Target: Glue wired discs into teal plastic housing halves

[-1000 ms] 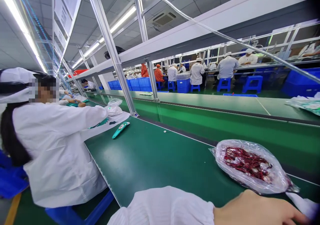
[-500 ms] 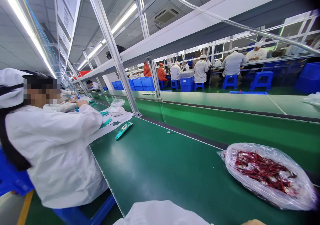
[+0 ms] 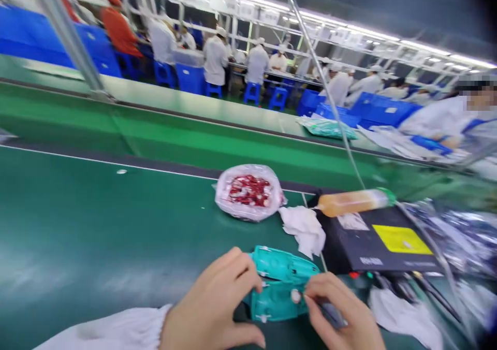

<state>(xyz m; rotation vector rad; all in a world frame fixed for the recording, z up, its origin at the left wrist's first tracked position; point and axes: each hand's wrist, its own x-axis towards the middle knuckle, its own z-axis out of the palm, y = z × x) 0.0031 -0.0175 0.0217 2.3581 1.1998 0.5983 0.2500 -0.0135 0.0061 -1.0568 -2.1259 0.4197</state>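
At the near edge of the green bench mat (image 3: 77,225), the left hand (image 3: 212,306) curls closed against a teal plastic casing (image 3: 281,267), which shows as two pieces lying together. The right hand (image 3: 345,314) pinches a slim dark tool (image 3: 333,314) at the casing's right side, by a small white round part (image 3: 295,296). Just beyond, a crumpled white cloth (image 3: 305,231) touches a black box (image 3: 373,246) with an orange-filled tube (image 3: 353,202) along its far edge. A clear bag of red wires (image 3: 248,193) lies left of the cloth.
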